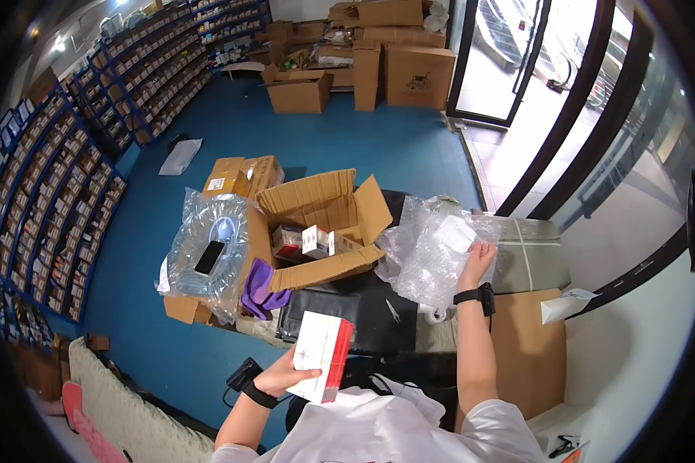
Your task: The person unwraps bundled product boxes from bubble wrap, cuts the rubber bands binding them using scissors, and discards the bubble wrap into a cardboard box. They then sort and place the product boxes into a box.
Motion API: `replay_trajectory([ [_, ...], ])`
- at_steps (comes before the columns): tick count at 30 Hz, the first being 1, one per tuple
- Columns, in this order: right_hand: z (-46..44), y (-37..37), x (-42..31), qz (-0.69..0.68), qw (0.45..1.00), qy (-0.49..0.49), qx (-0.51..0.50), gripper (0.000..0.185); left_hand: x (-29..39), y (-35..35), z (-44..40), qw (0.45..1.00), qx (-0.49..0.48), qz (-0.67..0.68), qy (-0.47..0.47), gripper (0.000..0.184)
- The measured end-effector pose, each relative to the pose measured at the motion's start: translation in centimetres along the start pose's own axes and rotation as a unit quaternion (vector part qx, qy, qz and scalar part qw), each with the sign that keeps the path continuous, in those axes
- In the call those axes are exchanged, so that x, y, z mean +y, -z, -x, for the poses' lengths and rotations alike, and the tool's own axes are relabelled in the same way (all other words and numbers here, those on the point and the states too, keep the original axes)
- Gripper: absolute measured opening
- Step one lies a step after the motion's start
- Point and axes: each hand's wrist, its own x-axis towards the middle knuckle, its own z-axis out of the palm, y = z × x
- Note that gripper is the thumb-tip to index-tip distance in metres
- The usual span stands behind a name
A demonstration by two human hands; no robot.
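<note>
Head view: left hand (284,376) grasps a stack of white-and-red boxes (319,356), located nearer the body than the open carton (324,274). Right hand (479,261) is at the bubble wrap (425,258), fingers curled beside a white paper (455,233); its grip cannot be determined.

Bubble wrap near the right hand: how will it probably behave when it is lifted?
The bubble wrap is probably floppy, since it lies crumpled; likely light, being thin and see-through; its glossy surface may slide easily.
</note>
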Motion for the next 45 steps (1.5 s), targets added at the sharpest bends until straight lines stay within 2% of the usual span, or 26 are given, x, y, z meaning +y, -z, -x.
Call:
replay_trajectory([
  [1, -0.6, 1.5, 2.1, -0.043, 0.997, -0.057, -0.028, 0.011, -0.3, 0.5, -0.4, 0.999, 0.038, 0.002, -0.010, 0.065],
  [2, -1.0, 2.7, 4.5, -0.065, 0.985, -0.159, 0.020, 0.030, -0.2, 0.8, -0.8, 0.998, 0.057, 0.008, 0.003, 0.070],
  [3, -1.1, 3.7, 5.8, -0.064, 0.985, -0.161, 0.020, 0.030, -0.6, 1.1, -1.2, 0.998, 0.058, 0.009, 0.005, 0.070],
  [5, -1.4, 5.5, 8.2, 0.122, 0.964, -0.234, 0.022, 0.036, -1.3, 1.8, -2.1, 0.996, 0.064, -0.030, -0.052, 0.077],
  [7, -1.6, 6.8, 10.8, 0.186, 0.964, -0.184, 0.040, 0.039, -1.4, 2.1, -2.6, 0.995, 0.071, -0.047, -0.046, 0.082],
  [10, 0.0, 6.9, 6.4, 0.108, 0.974, -0.201, -0.018, 0.034, -2.4, 3.8, -4.2, 0.989, 0.085, -0.116, -0.020, 0.085],
  [11, 0.4, 6.9, 5.0, 0.108, 0.973, -0.202, -0.016, 0.034, -2.9, 4.4, -5.0, 0.989, 0.083, -0.117, -0.017, 0.085],
  [13, 1.2, 6.5, 1.9, -0.049, 0.963, -0.265, 0.035, 0.032, -4.0, 5.6, -6.8, 0.982, 0.102, -0.147, -0.056, 0.088],
  [15, 2.0, 7.3, 1.5, -0.061, 0.960, -0.269, 0.040, 0.030, -6.2, 7.7, -9.1, 0.977, 0.107, -0.168, -0.076, 0.094],
  [17, 2.1, 8.3, 2.3, 0.089, 0.970, -0.208, -0.085, 0.028, -7.8, 9.0, -11.2, 0.971, 0.164, -0.156, -0.077, 0.097],
  [21, 3.0, 6.5, -0.2, 0.104, 0.962, -0.211, -0.140, 0.029, -10.1, 11.0, -15.1, 0.972, 0.203, -0.103, -0.065, 0.098],
  [23, 3.1, 6.3, -0.2, 0.196, 0.945, -0.180, -0.192, 0.035, -11.9, 11.9, -16.8, 0.964, 0.229, -0.091, -0.100, 0.098],
  [24, 3.2, 6.3, 0.0, 0.197, 0.944, -0.181, -0.191, 0.035, -12.6, 12.3, -17.3, 0.961, 0.236, -0.097, -0.108, 0.100],
  [26, 3.1, 6.4, 0.9, 0.387, 0.908, -0.027, -0.159, 0.043, -14.3, 13.7, -18.4, 0.958, 0.242, -0.103, -0.116, 0.103],
  [28, 3.9, 5.2, -1.1, 0.405, 0.902, 0.027, -0.148, 0.045, -17.1, 16.1, -19.6, 0.928, 0.269, -0.173, -0.190, 0.099],
  [29, 4.5, 4.5, -2.5, 0.422, 0.892, 0.081, -0.137, 0.047, -17.5, 16.6, -19.5, 0.929, 0.270, -0.172, -0.187, 0.099],
  [31, 5.6, 3.2, -4.2, 0.421, 0.890, 0.096, -0.144, 0.046, -17.9, 17.5, -19.5, 0.899, 0.288, -0.258, -0.204, 0.094],
  [33, 6.5, 2.2, -6.1, 0.419, 0.888, 0.112, -0.151, 0.046, -16.6, 16.8, -18.1, 0.902, 0.273, -0.287, -0.172, 0.091],
  [35, 7.4, 0.7, -8.3, 0.412, 0.882, 0.162, -0.165, 0.040, -16.2, 16.5, -17.1, 0.858, 0.348, -0.340, -0.163, 0.089],
  [36, 8.2, -0.4, -9.6, 0.408, 0.882, 0.164, -0.170, 0.040, -16.0, 15.9, -16.3, 0.830, 0.379, -0.362, -0.188, 0.075],
  [37, 9.1, -1.4, -11.0, 0.373, 0.893, 0.168, -0.189, 0.035, -15.5, 15.4, -15.4, 0.828, 0.385, -0.360, -0.188, 0.075],
  [39, 10.9, -4.1, -13.9, 0.331, 0.903, 0.172, -0.212, 0.030, -13.7, 14.1, -13.4, 0.892, 0.352, -0.229, -0.167, 0.056],
  [40, 11.9, -5.6, -15.5, 0.303, 0.895, 0.179, -0.274, 0.025, -12.1, 12.8, -12.1, 0.907, 0.344, -0.171, -0.170, 0.041],
  [41, 12.7, -7.2, -16.6, 0.274, 0.883, 0.186, -0.334, 0.020, -11.3, 12.6, -11.1, 0.912, 0.330, -0.180, -0.162, 0.030],
  [43, 13.7, -11.5, -17.6, 0.242, 0.855, 0.209, -0.408, 0.014, -9.2, 11.3, -8.8, 0.946, 0.286, -0.050, -0.144, 0.021],
  [45, 13.8, -16.3, -17.4, 0.280, 0.787, 0.254, -0.487, 0.016, -7.3, 10.5, -6.8, 0.943, 0.297, -0.055, -0.142, 0.018],
])
